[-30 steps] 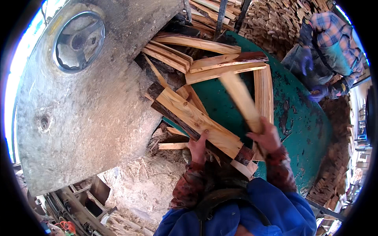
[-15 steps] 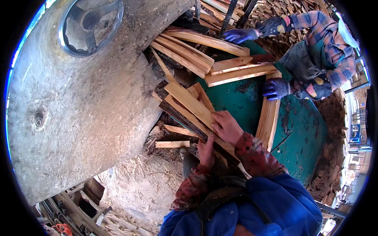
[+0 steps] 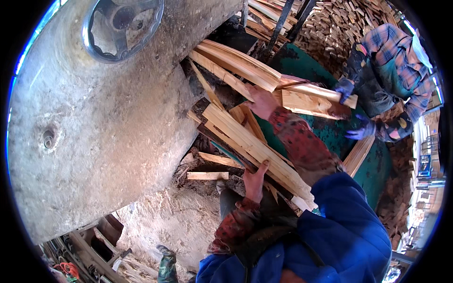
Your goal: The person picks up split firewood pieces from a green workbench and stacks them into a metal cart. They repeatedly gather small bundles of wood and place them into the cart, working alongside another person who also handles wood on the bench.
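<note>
At the middle of the frame, slightly low, the grip of your left hand [image 3: 255, 181] is closed on a stack of boards [image 3: 252, 141], thumb over the top edge and fingers hidden beneath; the hold probably keeps the loose lengths lined up. The stack slants from the centre down to the lower right. Your right hand [image 3: 262, 101] reaches to the upper centre, touching the near end of a thin slat [image 3: 222, 73]; its fingers are partly hidden, so you cannot tell whether that grip is clenched. The slat lies beside a bundle of planks [image 3: 243, 66], its near end likely the easiest part to get at. The wood is pale, straight-grained and rough-sawn, with dark bark on some edges. Right of centre, a co-worker's purple glove [image 3: 344, 88] rests on more boards [image 3: 309, 100], perhaps to steady them, over a green table [image 3: 370, 172] with scuffed, flaking paint. A broad, stained grey panel [image 3: 108, 127] fills the left, carrying a round metal handwheel [image 3: 123, 18] at the upper left. Pale, crumbly debris [image 3: 174, 217] covers the ground at lower centre; heaped short wood pieces [image 3: 337, 30] fill the upper right.
</note>
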Available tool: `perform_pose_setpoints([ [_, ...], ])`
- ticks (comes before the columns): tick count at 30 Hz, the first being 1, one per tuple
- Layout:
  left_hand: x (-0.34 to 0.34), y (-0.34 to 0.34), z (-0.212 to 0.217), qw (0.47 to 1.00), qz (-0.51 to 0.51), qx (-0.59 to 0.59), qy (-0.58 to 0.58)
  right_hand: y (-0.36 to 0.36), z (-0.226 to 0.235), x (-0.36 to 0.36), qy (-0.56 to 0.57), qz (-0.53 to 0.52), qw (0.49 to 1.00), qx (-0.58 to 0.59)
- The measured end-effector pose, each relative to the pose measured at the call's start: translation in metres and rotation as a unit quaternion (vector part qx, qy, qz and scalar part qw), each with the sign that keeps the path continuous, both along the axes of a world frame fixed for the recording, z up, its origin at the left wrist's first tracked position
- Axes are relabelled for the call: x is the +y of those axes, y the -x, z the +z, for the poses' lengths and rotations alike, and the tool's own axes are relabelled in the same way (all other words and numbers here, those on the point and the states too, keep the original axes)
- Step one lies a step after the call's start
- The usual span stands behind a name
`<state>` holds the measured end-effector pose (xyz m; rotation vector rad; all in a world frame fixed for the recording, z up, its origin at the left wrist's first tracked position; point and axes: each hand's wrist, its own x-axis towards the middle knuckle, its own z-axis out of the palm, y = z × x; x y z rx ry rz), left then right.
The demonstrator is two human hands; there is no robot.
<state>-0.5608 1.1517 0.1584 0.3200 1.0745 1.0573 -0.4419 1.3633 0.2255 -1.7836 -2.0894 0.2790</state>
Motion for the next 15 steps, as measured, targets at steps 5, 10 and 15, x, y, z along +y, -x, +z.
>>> perform_pose_setpoints([
  [5,-0.002,-0.002,-0.003,1.000,0.003,-0.024,0.019,0.000,-0.025,0.020,0.025,0.026,0.999,0.020],
  [10,-0.001,-0.001,-0.006,0.999,-0.017,0.009,0.033,-0.024,-0.027,-0.046,-0.003,0.041,0.997,0.066],
  [15,0.000,0.000,0.020,1.000,0.006,-0.014,-0.016,-0.062,0.014,-0.152,0.047,0.008,0.997,0.057],
])
